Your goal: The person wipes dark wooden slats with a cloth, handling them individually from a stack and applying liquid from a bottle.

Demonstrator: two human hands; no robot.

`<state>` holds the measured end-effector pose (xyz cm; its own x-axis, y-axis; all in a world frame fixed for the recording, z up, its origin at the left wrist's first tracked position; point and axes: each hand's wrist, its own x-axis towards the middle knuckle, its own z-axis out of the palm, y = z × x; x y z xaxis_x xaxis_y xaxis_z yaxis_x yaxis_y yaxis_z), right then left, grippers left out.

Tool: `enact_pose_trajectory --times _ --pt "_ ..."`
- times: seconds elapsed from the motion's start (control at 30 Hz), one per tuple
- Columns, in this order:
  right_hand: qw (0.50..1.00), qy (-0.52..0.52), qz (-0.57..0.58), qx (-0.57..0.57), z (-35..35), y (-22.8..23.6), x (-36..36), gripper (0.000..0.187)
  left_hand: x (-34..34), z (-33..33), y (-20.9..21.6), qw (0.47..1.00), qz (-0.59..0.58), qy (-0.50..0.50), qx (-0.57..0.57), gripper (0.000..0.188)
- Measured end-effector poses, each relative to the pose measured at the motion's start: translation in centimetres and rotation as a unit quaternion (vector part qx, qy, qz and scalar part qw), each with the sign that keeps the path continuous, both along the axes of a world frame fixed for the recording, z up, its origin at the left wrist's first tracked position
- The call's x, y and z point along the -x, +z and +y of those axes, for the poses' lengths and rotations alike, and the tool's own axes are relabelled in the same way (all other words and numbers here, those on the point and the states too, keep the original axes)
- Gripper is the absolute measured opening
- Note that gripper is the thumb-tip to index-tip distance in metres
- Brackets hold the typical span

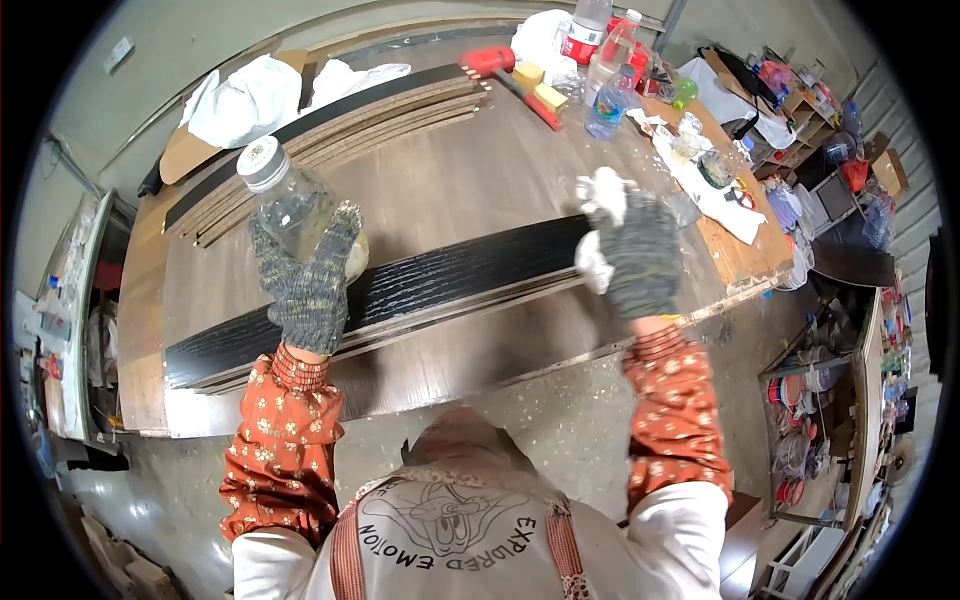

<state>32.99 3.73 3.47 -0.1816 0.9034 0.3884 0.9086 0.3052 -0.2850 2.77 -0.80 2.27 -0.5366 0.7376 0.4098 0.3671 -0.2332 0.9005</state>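
My left hand [308, 290], in a grey knitted glove, grips a clear plastic jar [292, 205] with a white lid. The jar is tilted and stands over the left part of a long black board with a wood-grain face [450, 268]. This board lies on top of a low stack of strips [470, 312] along the near side of the table. At the board's right end, my right hand [645, 255], gloved the same way, is closed on a crumpled white cloth [604, 196]. The cloth's lower part hangs by the board's end.
A second stack of boards [370, 125] lies at the back left of the brown table [440, 180], beside white plastic bags [243, 105]. Further right are a red mallet [489, 62], yellow sponge blocks [550, 97] and a water bottle [607, 108]. Cluttered shelves [812, 400] stand at the right.
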Motion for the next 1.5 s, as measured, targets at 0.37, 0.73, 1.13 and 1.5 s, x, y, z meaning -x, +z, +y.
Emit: enact_pose_trajectory --times 0.37,0.73,1.13,1.5 --pt "0.984 -0.089 -0.018 -0.155 -0.8 -4.1 -1.4 0.045 -0.3 -0.5 0.4 0.998 -0.061 -0.029 -0.016 0.057" --pt "0.988 -0.051 0.134 -0.054 -2.5 -3.2 -1.2 0.041 0.0 -0.3 0.2 0.999 -0.027 -0.021 -0.028 0.059" --pt "0.980 -0.076 0.024 -0.180 -2.2 -3.9 -2.4 0.039 1.3 1.3 -1.4 0.997 0.008 0.008 -0.077 0.053" --pt "0.761 -0.009 0.648 0.029 -3.7 -2.9 -8.8 0.030 -1.6 3.1 4.9 0.808 0.571 -0.041 -0.140 0.069"
